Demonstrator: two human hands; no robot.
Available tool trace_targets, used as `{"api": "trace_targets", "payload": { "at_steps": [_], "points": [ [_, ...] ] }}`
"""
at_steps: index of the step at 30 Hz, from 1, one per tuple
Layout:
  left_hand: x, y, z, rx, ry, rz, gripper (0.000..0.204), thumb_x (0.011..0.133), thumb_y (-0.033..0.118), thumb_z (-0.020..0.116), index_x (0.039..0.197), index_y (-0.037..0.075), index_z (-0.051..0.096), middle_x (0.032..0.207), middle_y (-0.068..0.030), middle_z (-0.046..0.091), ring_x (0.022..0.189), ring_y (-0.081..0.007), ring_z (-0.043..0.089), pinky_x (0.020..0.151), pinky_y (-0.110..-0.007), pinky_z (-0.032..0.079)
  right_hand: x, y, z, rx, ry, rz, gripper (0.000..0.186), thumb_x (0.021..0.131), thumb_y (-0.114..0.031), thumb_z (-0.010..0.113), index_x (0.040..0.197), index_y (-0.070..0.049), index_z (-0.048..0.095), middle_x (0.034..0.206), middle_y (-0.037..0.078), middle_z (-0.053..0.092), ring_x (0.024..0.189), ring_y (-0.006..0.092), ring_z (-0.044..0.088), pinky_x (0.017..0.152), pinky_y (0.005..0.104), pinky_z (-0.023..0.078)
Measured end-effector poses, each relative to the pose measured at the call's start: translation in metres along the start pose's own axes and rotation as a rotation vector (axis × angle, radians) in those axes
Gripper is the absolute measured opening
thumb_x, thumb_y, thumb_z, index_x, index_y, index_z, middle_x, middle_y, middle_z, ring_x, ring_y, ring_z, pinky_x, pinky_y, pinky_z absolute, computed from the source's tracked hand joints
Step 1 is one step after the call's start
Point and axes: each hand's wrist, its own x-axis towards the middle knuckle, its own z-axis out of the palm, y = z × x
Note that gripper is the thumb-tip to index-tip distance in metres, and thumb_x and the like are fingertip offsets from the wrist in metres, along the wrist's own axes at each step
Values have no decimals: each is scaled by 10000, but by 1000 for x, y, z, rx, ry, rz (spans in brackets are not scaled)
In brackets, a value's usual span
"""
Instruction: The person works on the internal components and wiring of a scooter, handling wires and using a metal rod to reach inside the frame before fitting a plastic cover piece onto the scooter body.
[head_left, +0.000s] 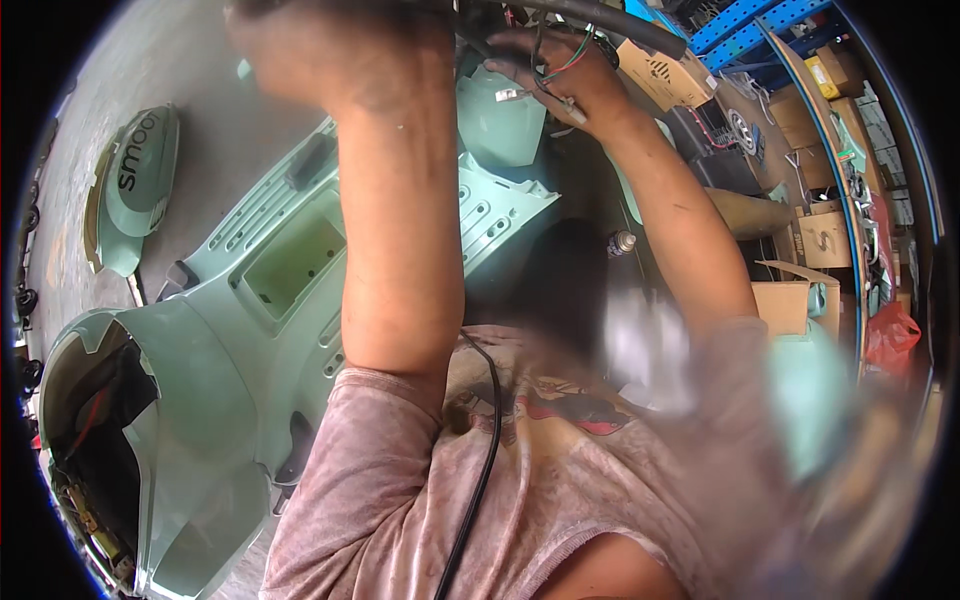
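Observation:
Both my arms reach up to the top of the head view. My left hand (300, 55) is blurred and partly cut off by the upper edge, so its fingers do not show. My right hand (575, 80) is closed around a bundle of thin wires (545, 65), with black, red and green strands. A small white connector (512, 95) hangs from it beside my fingers. Just above runs a thick black tube (625, 22). Below my hands lies a mint-green scooter body panel (215, 350), partly hidden by my left forearm. Another mint-green panel (505, 125) shows between my wrists.
A mint-green cover with dark lettering (140, 175) lies on the floor at left. A small bottle (621, 243) stands near my right forearm. Cardboard boxes (785, 305), a blue-framed shelf (840, 130) and a red plastic bag (892, 335) fill the right side.

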Motion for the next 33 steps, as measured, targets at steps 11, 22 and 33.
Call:
{"api": "trace_targets", "payload": {
  "at_steps": [11, 22, 33],
  "points": [
    [-28, -19, 20, 1372, -123, 476, 245, 975, 249, 477, 983, 10, 533, 792, -52, 536, 707, -157, 566, 680, -310, 519, 14, 8, -6, -531, 120, -129, 460, 829, -435, 658, 1117, -78, 633, 1026, 122, 675, 951, 286, 645, 840, 379, 502],
    [-22, 0, 4, 842, -124, 222, 337, 953, 326, 529, 966, -11, 522, 793, -77, 552, 681, -157, 589, 651, -276, 517, 17, 1, -5, -539, 77, -233, 383, 873, -415, 602, 1063, -86, 652, 998, 146, 673, 925, 335, 637, 826, 400, 501],
    [0, 16, -15, 2103, -644, 1048, 211, 829, 110, 607, 954, 6, 472, 802, -103, 603, 814, -293, 543, 652, -371, 479, -4, -37, -24, -568, 107, 25, 310, 883, -365, 585, 1008, -88, 650, 796, 156, 662, 747, 336, 646, 657, 412, 512]
  ]
}}
